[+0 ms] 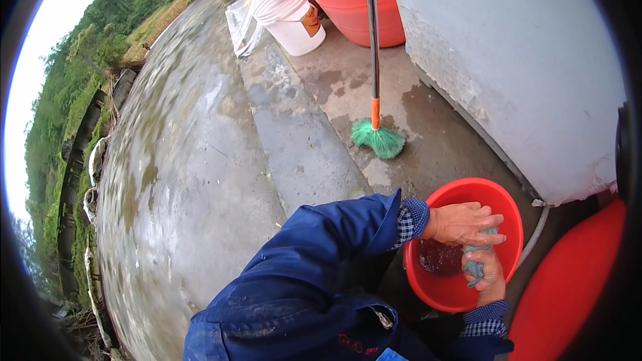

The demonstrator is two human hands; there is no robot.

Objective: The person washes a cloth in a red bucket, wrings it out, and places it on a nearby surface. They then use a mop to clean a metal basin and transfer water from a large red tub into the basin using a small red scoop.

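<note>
Over a red plastic bucket (425,281), both hands hold a wet-looking grey-green cloth (474,266). My left hand (464,223) has its fingers around the upper end of the cloth. Just below it, my right hand (487,273) grips the lower part, which is bunched in the fist. The cloth looks twisted between the two fists. Dark water (439,256) is visible at the bottom of the bucket. The fingers hide part of the cloth.
Beyond the bucket, a green-bristled broom (378,139) stands on the wet concrete floor (210,160). A white bucket (296,25) and large red tubs (346,0) are farther off. A pale, peeling panel (501,60) borders the right side, with a red rounded surface (567,281) near me.
</note>
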